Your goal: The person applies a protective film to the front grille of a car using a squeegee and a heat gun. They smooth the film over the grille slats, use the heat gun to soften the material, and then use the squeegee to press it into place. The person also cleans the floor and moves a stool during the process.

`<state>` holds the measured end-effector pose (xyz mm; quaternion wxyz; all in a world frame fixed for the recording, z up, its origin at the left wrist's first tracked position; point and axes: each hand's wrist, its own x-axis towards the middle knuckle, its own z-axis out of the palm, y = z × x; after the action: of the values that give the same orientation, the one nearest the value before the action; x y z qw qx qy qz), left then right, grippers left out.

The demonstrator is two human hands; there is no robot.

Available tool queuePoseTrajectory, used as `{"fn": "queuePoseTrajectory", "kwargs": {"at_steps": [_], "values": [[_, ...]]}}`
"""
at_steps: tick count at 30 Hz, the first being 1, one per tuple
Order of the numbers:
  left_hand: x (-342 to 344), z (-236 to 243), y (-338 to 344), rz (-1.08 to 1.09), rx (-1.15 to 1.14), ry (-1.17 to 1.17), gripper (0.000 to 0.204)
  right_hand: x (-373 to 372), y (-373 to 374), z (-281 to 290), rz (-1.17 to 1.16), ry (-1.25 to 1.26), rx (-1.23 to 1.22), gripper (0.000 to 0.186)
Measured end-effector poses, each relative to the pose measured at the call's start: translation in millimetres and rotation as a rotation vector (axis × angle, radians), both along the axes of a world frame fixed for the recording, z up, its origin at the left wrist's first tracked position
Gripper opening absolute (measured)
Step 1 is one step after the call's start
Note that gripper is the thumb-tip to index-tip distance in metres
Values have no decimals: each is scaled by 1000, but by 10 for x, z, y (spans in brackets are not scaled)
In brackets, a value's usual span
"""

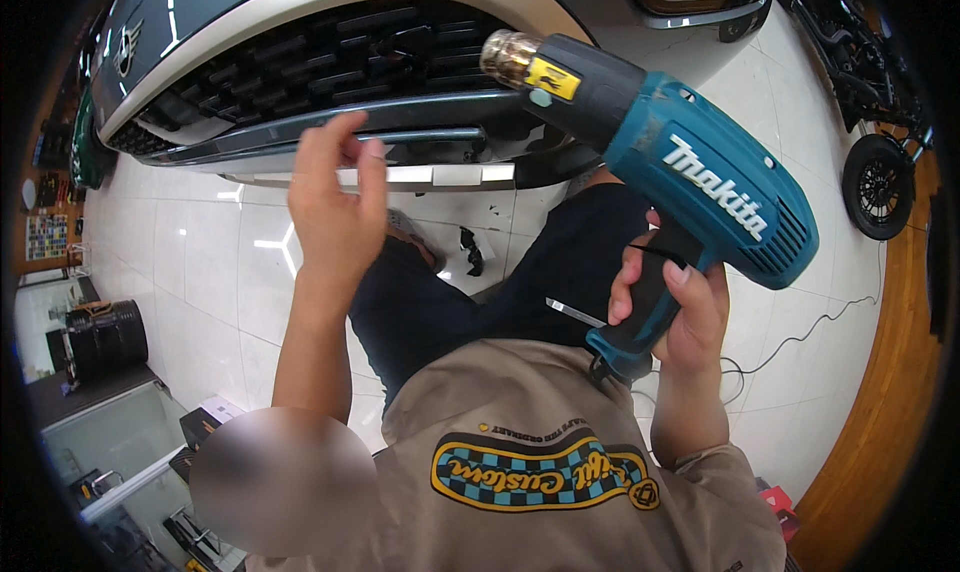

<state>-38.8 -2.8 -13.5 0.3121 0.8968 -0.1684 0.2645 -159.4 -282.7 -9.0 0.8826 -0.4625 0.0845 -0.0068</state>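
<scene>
Within right hand point(695, 317): teal-black heat gun point(690, 157).

Teal-and-black heat gun point(655, 157), tilted, nozzle point(508, 58) up-left, in right hand point(692, 317).

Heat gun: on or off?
Cannot tell: the heat gun is in the right hand, but nothing visible at its nozzle settles whether it runs.

On my feed, the right hand point(690, 317) grips a teal heat gun point(715, 172) (nozzle point(508, 58) leftward), left hand point(335, 197) raised before the grille point(290, 72).
</scene>
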Motion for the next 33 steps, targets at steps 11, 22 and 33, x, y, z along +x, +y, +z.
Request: {"fn": "queuePoseTrajectory", "kwargs": {"at_steps": [11,22,33], "values": [[401,-13,-230,-34,-660,75,27,61,107,62,17,4,-61,49],[635,9,-724,182,-784,38,34,-143,-62,120,-93,16,-192,49],[411,-298,-172,87,-940,-35,43,-136,-24,260,-122,-65,-201,50]]}}
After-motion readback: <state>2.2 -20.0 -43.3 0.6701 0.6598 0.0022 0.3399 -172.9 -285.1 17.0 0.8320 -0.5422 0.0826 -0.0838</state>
